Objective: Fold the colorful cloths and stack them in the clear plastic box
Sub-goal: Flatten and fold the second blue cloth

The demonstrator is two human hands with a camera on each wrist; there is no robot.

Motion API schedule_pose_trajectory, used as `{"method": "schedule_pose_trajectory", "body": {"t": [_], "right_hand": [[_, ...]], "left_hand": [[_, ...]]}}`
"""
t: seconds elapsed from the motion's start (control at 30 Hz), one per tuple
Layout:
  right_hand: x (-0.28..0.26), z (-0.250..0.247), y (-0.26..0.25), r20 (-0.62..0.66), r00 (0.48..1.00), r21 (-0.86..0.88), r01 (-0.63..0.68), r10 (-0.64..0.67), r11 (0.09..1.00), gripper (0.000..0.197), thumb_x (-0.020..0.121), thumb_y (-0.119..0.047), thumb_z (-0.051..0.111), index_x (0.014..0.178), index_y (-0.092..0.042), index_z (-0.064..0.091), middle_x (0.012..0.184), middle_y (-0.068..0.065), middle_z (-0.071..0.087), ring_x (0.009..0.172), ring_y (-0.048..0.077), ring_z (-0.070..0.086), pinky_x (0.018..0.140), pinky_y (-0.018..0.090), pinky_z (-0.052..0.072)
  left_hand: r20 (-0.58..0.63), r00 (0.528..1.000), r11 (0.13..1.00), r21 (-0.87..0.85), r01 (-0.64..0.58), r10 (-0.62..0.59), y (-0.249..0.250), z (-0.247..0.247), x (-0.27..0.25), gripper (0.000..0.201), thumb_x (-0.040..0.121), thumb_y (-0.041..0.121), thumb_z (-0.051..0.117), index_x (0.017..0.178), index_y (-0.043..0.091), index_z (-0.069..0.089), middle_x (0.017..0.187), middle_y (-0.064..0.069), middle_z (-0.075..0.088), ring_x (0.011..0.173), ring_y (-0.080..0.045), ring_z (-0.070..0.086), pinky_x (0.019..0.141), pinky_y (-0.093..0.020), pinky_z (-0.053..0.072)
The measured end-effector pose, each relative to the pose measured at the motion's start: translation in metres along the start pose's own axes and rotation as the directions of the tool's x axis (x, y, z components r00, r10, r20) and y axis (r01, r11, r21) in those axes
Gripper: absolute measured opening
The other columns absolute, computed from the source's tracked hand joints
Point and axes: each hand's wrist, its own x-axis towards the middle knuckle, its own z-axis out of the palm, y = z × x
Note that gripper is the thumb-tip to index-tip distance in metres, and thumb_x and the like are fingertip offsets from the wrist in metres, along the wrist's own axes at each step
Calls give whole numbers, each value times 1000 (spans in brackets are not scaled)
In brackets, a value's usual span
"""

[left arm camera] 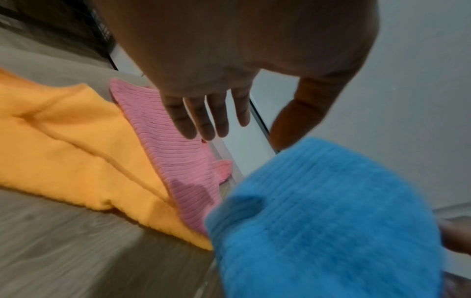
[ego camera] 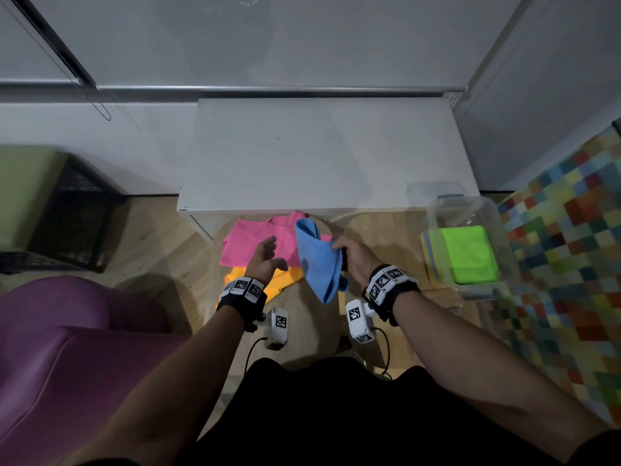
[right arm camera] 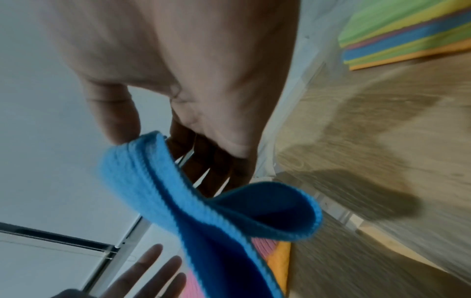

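A blue cloth (ego camera: 316, 257) hangs in the air, pinched at its upper edge by my right hand (ego camera: 353, 255); the right wrist view shows the thumb and fingers on the blue cloth (right arm camera: 203, 201). My left hand (ego camera: 265, 258) hovers open just left of it, fingers (left arm camera: 206, 117) spread above a pink cloth (ego camera: 248, 243) lying on the floor. An orange cloth (ego camera: 279, 280) lies partly under the pink one. The clear plastic box (ego camera: 470, 210) stands to the right, holding a stack of folded cloths with a green one (ego camera: 470, 257) on top.
A white low table (ego camera: 319, 153) stands just beyond the cloths. A black crate (ego camera: 77, 210) is at the left, a purple seat (ego camera: 67, 358) at the near left, and a multicoloured checked rug (ego camera: 571, 250) at the right. The floor is wood.
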Motion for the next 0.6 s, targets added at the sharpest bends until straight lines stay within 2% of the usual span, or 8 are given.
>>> {"method": "schedule_pose_trajectory", "body": {"t": [0.07, 0.13, 0.23, 0.33, 0.4, 0.47, 0.53, 0.6], "right_hand": [[-2, 1, -6, -6, 1000, 67, 19, -18, 998, 13, 65, -27, 52, 63, -18, 43, 67, 3, 48, 64, 18, 45, 62, 30, 35], [-5, 0, -12, -16, 1000, 129, 15, -13, 992, 14, 70, -25, 49, 59, -17, 43, 62, 2, 49, 60, 18, 46, 59, 29, 35], [-5, -7, -16, -39, 999, 184, -18, 26, 983, 19, 76, -29, 51, 65, -14, 51, 64, 5, 55, 63, 22, 52, 58, 28, 40], [-4, -16, -5, 28, 996, 74, -89, 87, 993, 41, 82, -45, 65, 101, -9, 64, 95, 13, 71, 88, 29, 67, 79, 45, 57], [-3, -16, 9, 73, 987, -79, -134, 140, 988, 48, 81, -29, 74, 120, -7, 60, 120, 17, 66, 103, 30, 65, 88, 48, 55], [-2, -12, 18, 59, 989, -154, -122, 133, 980, 40, 83, -4, 70, 120, -5, 57, 124, 19, 62, 101, 28, 63, 86, 44, 55], [-2, -6, 23, 43, 993, -176, -100, 109, 979, 33, 83, 1, 67, 113, -10, 58, 118, 16, 63, 101, 29, 62, 87, 46, 54], [0, 1, 29, 73, 990, -203, -106, 123, 973, 31, 82, 2, 65, 108, -14, 58, 114, 14, 63, 105, 32, 61, 91, 48, 53]], "left_hand": [[114, 993, 999, 32, -5, 1, 5, 2, 0, 78, 66, 7, 69, 139, 20, 43, 141, -5, 47, 130, -27, 42, 104, -54, 40], [224, 974, 999, 29, 21, -27, 9, 6, -1, 78, 53, 24, 77, 128, 19, 54, 128, -8, 60, 120, -31, 54, 100, -56, 44], [327, 939, 989, -61, 138, -110, 14, 14, -15, 59, 62, 27, 81, 115, 12, 61, 112, -11, 69, 107, -34, 63, 91, -51, 52], [223, 962, 985, -33, 168, -157, 7, 20, -18, 50, 74, 42, 78, 111, 14, 62, 104, -9, 71, 96, -32, 68, 78, -48, 57], [73, 987, 989, -10, 147, -146, 0, 22, -17, 47, 78, 45, 75, 112, 17, 61, 103, -9, 71, 90, -30, 69, 72, -48, 59], [22, 996, 996, 35, 85, -86, -10, 17, -14, 48, 79, 43, 74, 117, 19, 58, 106, -8, 70, 91, -27, 69, 74, -48, 59], [34, 999, 991, 129, 36, -41, -19, 7, -13, 52, 77, 41, 75, 120, 21, 55, 109, -7, 68, 95, -24, 67, 82, -45, 58], [10, 997, 993, 87, 77, -78, -24, -1, -14, 55, 69, 41, 80, 115, 22, 57, 105, -5, 68, 93, -24, 66, 82, -43, 57]]}}
